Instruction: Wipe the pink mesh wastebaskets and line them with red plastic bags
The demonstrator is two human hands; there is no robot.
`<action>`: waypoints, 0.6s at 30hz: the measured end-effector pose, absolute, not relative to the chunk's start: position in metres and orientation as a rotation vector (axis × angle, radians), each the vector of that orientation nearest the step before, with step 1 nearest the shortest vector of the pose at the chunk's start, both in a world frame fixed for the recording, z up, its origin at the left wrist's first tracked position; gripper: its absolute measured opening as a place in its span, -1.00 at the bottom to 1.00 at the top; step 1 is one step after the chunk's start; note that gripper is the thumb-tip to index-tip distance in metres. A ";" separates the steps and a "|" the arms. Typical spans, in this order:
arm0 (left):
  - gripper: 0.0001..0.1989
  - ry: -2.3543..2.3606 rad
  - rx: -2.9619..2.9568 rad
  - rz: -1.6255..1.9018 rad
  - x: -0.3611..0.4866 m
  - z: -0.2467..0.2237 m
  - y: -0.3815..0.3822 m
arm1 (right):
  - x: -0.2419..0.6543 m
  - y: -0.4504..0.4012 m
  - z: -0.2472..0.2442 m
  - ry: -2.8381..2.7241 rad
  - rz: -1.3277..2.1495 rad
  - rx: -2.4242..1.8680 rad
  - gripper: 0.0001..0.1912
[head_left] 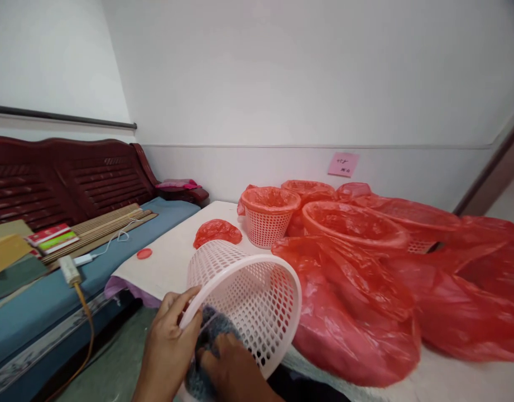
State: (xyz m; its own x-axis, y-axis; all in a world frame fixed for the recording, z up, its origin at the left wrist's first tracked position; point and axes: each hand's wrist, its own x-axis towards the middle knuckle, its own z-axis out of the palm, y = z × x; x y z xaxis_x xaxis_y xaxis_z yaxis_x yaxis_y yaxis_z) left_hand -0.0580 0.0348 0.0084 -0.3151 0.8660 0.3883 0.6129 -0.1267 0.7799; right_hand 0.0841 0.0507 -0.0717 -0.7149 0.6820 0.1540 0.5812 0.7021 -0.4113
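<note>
A white plastic waste basket [265,296] with a grid of holes lies tilted on its side, its open mouth facing me. My left hand [171,338] grips the rim at the left, thumb and fingers closed around it. Inside the mouth, against the lower left wall, my right hand [235,365] is closed on a grey-blue cloth [215,324]. Part of the cloth is hidden by my fingers. Behind the basket, a crumpled red plastic bag [218,231] rests on the table.
Several baskets lined with red bags, including a small lined basket [267,223], crowd the table's right side. A red disc [144,253] lies on the white tabletop [168,265]. To the left, a wooden sofa [64,178] holds a power strip [69,271]. A pink note [343,164] is on the wall.
</note>
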 end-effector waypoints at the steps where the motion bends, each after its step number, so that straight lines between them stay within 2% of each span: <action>1: -0.71 1.867 1.663 1.392 -0.060 0.014 0.036 | 0.092 0.058 -0.074 -2.685 0.339 -1.098 -0.75; 4: -0.70 1.812 1.707 1.302 -0.063 0.031 0.037 | 0.115 0.086 -0.067 -2.673 0.109 -1.335 -0.77; 8: -0.72 1.732 1.685 1.284 -0.060 0.056 0.041 | 0.122 0.107 -0.040 -2.540 0.088 -1.448 -0.73; 10: -0.75 1.700 1.705 1.246 -0.058 0.065 0.045 | 0.111 0.102 -0.033 -2.504 0.130 -1.381 -0.70; 14: -0.83 1.674 1.843 1.160 -0.060 0.073 0.055 | 0.083 0.087 -0.042 -2.612 0.241 -1.000 -0.50; 18: -0.85 1.690 1.897 1.086 -0.061 0.073 0.058 | 0.082 0.105 -0.057 -2.766 0.123 -1.189 -0.72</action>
